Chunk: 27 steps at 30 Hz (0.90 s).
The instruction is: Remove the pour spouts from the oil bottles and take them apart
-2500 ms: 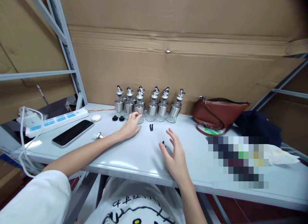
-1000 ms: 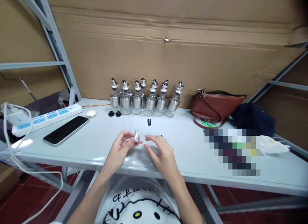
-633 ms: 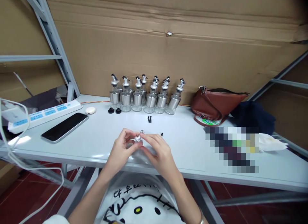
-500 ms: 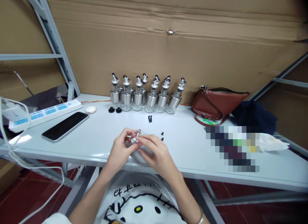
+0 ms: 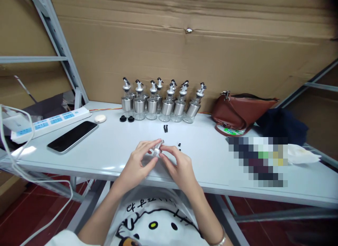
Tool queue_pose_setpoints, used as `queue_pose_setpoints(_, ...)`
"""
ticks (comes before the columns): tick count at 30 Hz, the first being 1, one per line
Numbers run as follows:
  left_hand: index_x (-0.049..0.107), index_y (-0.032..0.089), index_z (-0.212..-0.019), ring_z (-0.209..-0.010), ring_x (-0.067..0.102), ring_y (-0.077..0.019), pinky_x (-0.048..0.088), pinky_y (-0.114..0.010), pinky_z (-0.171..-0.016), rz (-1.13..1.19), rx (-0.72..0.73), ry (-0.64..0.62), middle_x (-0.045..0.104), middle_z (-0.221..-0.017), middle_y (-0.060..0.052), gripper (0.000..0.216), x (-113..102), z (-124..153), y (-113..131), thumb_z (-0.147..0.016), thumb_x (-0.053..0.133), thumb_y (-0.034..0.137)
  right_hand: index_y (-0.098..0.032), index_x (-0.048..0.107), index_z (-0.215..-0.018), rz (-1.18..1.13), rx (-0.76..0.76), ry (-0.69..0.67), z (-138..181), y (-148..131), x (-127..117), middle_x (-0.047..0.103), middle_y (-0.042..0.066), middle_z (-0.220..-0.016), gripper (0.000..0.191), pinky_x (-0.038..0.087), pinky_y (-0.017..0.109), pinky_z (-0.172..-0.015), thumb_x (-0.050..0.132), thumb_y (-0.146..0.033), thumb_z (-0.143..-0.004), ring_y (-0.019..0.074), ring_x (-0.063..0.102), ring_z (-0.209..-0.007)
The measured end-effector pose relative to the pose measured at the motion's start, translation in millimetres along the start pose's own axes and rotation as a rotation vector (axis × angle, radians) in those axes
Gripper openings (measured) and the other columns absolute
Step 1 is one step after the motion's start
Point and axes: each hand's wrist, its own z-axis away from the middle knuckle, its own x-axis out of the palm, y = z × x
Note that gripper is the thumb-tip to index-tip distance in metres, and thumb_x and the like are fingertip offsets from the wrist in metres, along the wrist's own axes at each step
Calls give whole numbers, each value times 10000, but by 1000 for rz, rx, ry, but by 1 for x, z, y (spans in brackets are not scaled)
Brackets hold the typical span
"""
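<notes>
A small silver-and-white bottle pourer spout (image 5: 157,151) is held just above the front part of the table. My left hand (image 5: 137,165) grips it between thumb and fingers from the left. From the right, the thumb and fingertips of my right hand (image 5: 182,165) pinch it too. Part of the spout is hidden by the fingers. Just beyond my right hand lies a little black stopper (image 5: 179,145), with another mostly covered by that hand. Two slim black levers (image 5: 165,128) rest side by side farther back.
Several glass oil bottles (image 5: 152,106) with steel sleeves and pourers stand along the cardboard backing. Two black caps (image 5: 131,118) lie at their left. A phone (image 5: 73,137), power strip (image 5: 52,123) and round white case (image 5: 100,118) occupy the left; a brown bag (image 5: 241,110) sits right.
Both hands have shifted slightly right with the spout, which is now turned and more exposed. The right hand's fingers have moved from across it to its right side.
</notes>
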Motion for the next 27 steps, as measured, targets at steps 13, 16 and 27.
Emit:
queue_pose_setpoints(13, 640, 266, -1057, -1024, 561, -161, 456, -265, -873, 130, -44, 96, 617, -1121, -23, 268, 1, 1, -7, -795, 640, 211, -221, 544, -991, 28, 117, 30, 0, 3, -2, 668, 63, -1040, 132, 471, 319, -841, 470, -218, -881, 178, 625, -970)
queue_pose_setpoints(16, 644, 254, -1032, -939, 572, -143, 464, -251, -830, 134, -60, 118, 623, -1050, -21, 258, 1, 1, -8, -780, 652, 194, -202, 584, -911, 236, 241, 320, 2, 12, -17, 665, 64, -929, 114, 433, 351, -815, 498, -252, -856, 190, 598, -861)
queue_pose_setpoints(27, 629, 242, -1011, -1012, 558, -145, 450, -252, -857, 73, -105, 103, 610, -1053, -23, 247, 3, 0, -5, -788, 598, 139, -182, 658, -858, 455, 461, 82, 11, 36, -29, 580, 85, -889, 185, 435, 378, -762, 514, -268, -780, 225, 550, -833)
